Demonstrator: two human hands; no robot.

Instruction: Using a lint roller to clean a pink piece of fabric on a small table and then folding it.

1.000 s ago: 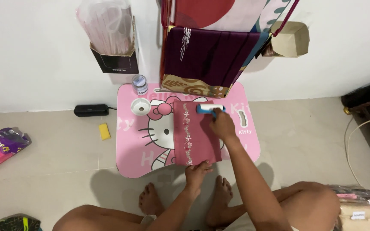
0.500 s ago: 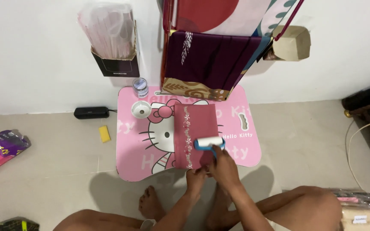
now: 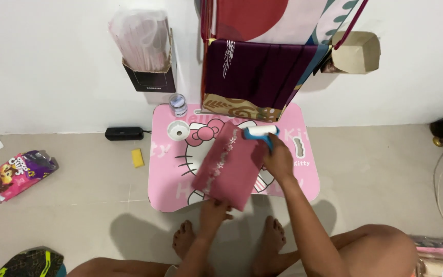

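The pink cloth [image 3: 226, 164] lies tilted on the pink table [image 3: 308, 182]. My left hand [image 3: 215, 210] pinches its near edge; my right hand [image 3: 278, 159] grips a blue-handled roller [image 3: 260, 132] at its far corner.

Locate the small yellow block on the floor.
In the head view, the small yellow block lies on the tiled floor left of the pink cartoon-cat table, just below the black rectangular box by the wall.

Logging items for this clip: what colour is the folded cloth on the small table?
Pink, with a pale flower strip along it; the head view shows the cloth best.
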